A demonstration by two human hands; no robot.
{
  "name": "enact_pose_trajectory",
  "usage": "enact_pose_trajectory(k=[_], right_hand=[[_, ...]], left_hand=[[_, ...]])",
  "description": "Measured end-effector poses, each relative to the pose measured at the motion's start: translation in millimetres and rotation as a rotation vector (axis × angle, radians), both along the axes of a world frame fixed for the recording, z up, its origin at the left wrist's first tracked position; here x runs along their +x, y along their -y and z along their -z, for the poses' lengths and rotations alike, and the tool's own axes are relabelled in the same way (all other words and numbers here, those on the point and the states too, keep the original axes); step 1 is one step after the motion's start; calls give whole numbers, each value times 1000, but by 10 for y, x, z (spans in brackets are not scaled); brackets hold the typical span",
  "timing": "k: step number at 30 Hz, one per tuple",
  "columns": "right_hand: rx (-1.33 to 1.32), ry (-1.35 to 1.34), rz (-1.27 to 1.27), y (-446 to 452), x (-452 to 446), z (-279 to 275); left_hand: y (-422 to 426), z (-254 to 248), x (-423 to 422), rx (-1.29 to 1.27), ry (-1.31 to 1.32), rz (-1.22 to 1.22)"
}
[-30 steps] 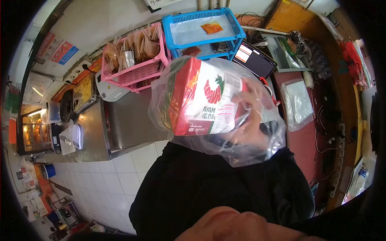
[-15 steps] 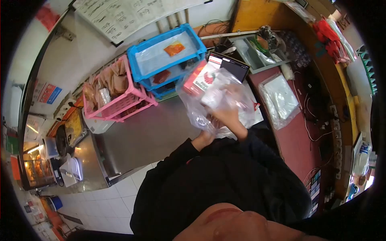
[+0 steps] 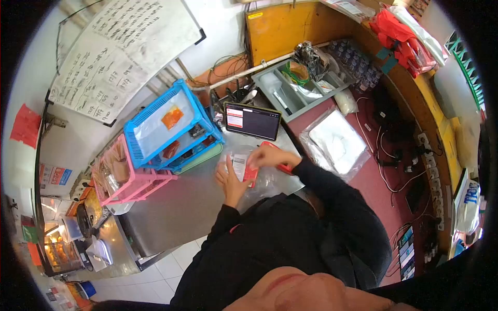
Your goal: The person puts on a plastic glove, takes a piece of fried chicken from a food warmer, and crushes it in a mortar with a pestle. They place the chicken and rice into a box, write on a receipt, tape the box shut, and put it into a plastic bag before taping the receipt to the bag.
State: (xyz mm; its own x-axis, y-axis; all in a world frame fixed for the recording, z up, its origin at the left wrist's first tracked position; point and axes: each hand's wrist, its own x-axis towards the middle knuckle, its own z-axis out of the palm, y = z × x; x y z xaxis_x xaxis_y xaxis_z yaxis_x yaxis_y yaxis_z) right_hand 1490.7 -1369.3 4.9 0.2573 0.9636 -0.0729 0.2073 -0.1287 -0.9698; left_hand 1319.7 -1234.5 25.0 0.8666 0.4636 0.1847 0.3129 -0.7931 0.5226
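Note:
In the head view, a red-and-white box (image 3: 251,174) in a clear plastic bag (image 3: 264,185) is in front of my body at the counter's edge. A printed white slip (image 3: 239,165) lies against it. My left hand (image 3: 228,180) grips the box's left side, its fingers stretched along the slip. At the upper right of the box my right hand (image 3: 271,156) is closed, fingertips curled together; whatever they pinch is hidden. Just behind the right hand shows part of a red-edged object (image 3: 285,168), its kind unclear.
A tablet (image 3: 252,121) stands behind the hands. To the left are stacked blue trays (image 3: 140,162) and a pink basket (image 3: 150,193). On the right, a grey divided bin (image 3: 290,106) and a pack of clear bags (image 3: 337,142) rest on the red surface, near loose cables (image 3: 381,155).
The bagged box has moved down, closer to my body, uncovering the tablet. My left hand has come up onto the box and slip; my right hand has shifted to its right side. The view has turned.

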Motion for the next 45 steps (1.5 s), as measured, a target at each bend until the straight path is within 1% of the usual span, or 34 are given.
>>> enact_pose_trajectory(k=[1,2,3,4,5,6,7,8,9,10,11,14,17,18,20,21,22,24,25,27,29,31,32,33,34,35,36,37,38,39,40,42,44,45], right_hand=[[-18,-292,50,160,334,-186],[29,-270,215,326,637,-458],[59,-350,484,433,974,-511],[29,164,685,583,1405,-472],[44,401,920,706,1866,-264],[11,506,1072,834,2218,-151],[-24,614,1218,953,2454,-43],[-18,610,1210,1057,2589,135],[-196,740,1050,1125,2709,331],[-365,867,882,1117,2810,371],[-356,861,877,1098,2888,428],[-405,771,884,1045,2825,270],[-435,698,840,1066,2897,191],[-375,684,830,1095,2899,177],[-382,735,840,1115,3058,462],[-395,792,844,1130,3105,581],[-397,785,855,1156,3085,529],[-392,660,837,1245,3029,383],[-394,653,843,1275,2995,284],[-292,711,1030,1330,2939,57],[97,954,1279,1372,2861,-159],[324,969,1574,1272,2502,-689],[311,958,1559,1193,2267,-868],[483,525,1578,1096,2021,-1023],[627,83,1552,950,1747,-1116],[750,39,1404,720,1417,-1174],[799,23,1275,458,1117,-1108],[669,-15,1050,273,765,-967],[697,-100,790,40,434,-724],[548,140,680,-187,136,-434],[369,-12,442,-341,-143,-229],[154,113,221,-665,-499,191],[23,223,65,-903,-625,438],[-19,268,1,-1033,-652,526]], left_hand=[[-54,129,64,47,-83,-80],[-133,232,127,98,-161,-161],[-223,286,162,107,-162,-163],[-331,322,161,202,-57,-240],[-460,371,139,297,47,-316],[-659,516,83,306,41,-320],[-870,710,23,6,14,-288],[-954,805,18,-294,-7,-255],[-885,741,50,-288,-7,-266],[-791,640,118,-349,120,-266],[-717,536,168,-408,243,-263],[-637,440,199,-457,152,-263],[-600,392,260,-512,188,-255],[-580,326,300,-506,184,-255],[-558,168,391,-435,99,-269],[-617,231,414,-430,94,-259],[-701,341,435,-456,126,-225],[-812,454,420,-480,146,-184],[-837,453,452,-501,149,-167],[-824,352,512,-523,150,-149],[-730,17,569,-432,-7,-150],[-965,323,519,-426,39,-129],[-1049,448,453,-417,85,-110],[-1028,387,462,-380,116,-87],[-977,290,498,-342,147,-68],[-953,282,523,-289,221,-54],[-927,262,528,-229,296,-38],[-884,165,506,-224,290,-60],[-821,23,504,-501,236,-135],[-736,-92,475,-779,187,-208],[-633,-163,421,-777,197,-224],[-403,-249,334,-999,223,-103],[-143,-289,112,-1039,117,72],[2,-358,23,-1036,124,64]])
